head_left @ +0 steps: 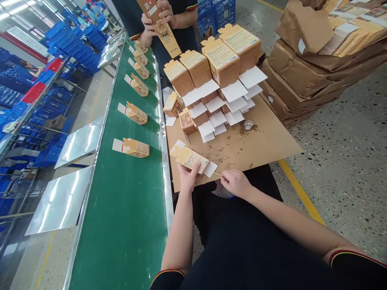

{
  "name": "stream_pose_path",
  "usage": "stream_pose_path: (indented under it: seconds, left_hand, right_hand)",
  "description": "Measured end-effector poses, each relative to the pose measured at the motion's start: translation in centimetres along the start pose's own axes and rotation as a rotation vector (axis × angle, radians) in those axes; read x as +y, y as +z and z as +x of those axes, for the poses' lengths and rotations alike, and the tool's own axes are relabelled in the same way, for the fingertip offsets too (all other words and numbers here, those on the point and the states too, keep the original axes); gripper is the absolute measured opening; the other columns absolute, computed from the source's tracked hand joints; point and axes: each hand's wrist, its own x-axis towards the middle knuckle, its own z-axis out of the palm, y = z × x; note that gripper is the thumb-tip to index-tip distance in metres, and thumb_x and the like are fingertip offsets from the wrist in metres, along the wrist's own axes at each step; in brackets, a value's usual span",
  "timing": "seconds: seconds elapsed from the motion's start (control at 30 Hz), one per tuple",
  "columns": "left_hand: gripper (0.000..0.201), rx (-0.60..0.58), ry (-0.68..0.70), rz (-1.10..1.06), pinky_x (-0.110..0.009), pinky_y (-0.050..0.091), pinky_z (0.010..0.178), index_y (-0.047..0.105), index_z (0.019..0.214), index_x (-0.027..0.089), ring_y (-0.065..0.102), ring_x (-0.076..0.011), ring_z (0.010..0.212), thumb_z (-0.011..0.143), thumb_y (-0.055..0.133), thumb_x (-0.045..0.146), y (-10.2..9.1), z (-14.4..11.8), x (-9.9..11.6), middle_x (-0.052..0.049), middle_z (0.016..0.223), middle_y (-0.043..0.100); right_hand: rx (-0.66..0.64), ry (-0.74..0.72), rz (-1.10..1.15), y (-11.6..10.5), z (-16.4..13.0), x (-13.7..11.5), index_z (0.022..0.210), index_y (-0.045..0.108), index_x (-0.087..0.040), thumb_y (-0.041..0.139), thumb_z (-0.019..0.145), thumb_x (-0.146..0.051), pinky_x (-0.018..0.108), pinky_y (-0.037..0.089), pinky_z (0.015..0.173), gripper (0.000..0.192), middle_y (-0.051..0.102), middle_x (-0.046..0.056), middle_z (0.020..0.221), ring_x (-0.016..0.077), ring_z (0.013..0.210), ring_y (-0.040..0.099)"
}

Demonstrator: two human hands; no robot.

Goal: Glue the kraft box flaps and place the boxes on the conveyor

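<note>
My left hand [189, 175] grips a tan printed carton [190, 158], tilted low over the brown board [269, 137] near its front edge. The carton's white flap [211, 169] sticks out toward my right side. My right hand [236, 182] is closed on a thin light stick [217, 174], whose far end lies at or just beside that flap; whether it touches I cannot tell. Past them stand piled cartons [223, 60] with white flaps spread toward me. A small clear cup [248, 125] sits on the board among dark wet-looking spots.
Left of the board runs a green conveyor belt [127, 209] with a row of cartons, the nearest carton [136, 148] lying on its side. Across from me a person [163, 20] holds another carton. Brown paper-wrapped bundles [302, 76] are stacked at the right.
</note>
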Motion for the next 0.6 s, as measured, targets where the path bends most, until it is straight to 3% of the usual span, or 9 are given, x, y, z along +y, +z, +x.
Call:
stream_pose_path:
  seconds: [0.13, 0.27, 0.43, 0.6]
  left_hand:
    - [0.095, -0.014, 0.034, 0.095, -0.053, 0.063, 0.118, 0.048, 0.137, 0.029, 0.074, -0.0339, 0.138, 0.069, 0.110, 0.055, 0.0, -0.8, 0.0, -0.015, 0.144, 0.073]
    - [0.093, -0.012, 0.112, 0.147, -0.053, 0.061, 0.119, 0.048, 0.134, 0.028, 0.076, -0.0323, 0.134, 0.070, 0.107, 0.059, 0.7, -1.6, -0.7, -0.015, 0.141, 0.072]
    - [0.089, 0.005, 0.166, 0.217, -0.055, 0.060, 0.120, 0.055, 0.133, 0.025, 0.076, -0.0353, 0.134, 0.071, 0.104, 0.065, 1.6, -2.4, -1.7, -0.017, 0.137, 0.073]
    - [0.091, 0.071, 0.214, 0.252, -0.056, 0.056, 0.124, 0.056, 0.139, 0.026, 0.067, -0.0408, 0.147, 0.069, 0.108, 0.055, 2.3, -3.6, -2.4, -0.017, 0.144, 0.070]
  right_hand:
    - [-0.066, -0.098, -0.102, 0.0, -0.4, 0.2, 0.078, 0.060, -0.021, 0.053, 0.106, -0.010, 0.032, 0.036, 0.068, 0.031, 0.061, 0.002, 0.067, 0.0158, 0.063, 0.052]
    - [-0.072, -0.048, -0.158, -0.4, -0.1, 0.3, 0.077, 0.059, -0.021, 0.054, 0.107, -0.012, 0.033, 0.035, 0.066, 0.032, 0.060, 0.002, 0.066, 0.0164, 0.061, 0.050]
    - [0.053, 0.066, -0.046, -2.1, -0.5, 1.0, 0.078, 0.058, -0.023, 0.054, 0.108, -0.014, 0.030, 0.039, 0.066, 0.032, 0.058, 0.000, 0.065, 0.0160, 0.061, 0.053]
    - [0.167, 0.190, 0.110, -4.5, -2.2, 1.0, 0.080, 0.061, -0.024, 0.061, 0.107, -0.022, 0.028, 0.042, 0.061, 0.028, 0.056, -0.003, 0.061, 0.0143, 0.055, 0.052]
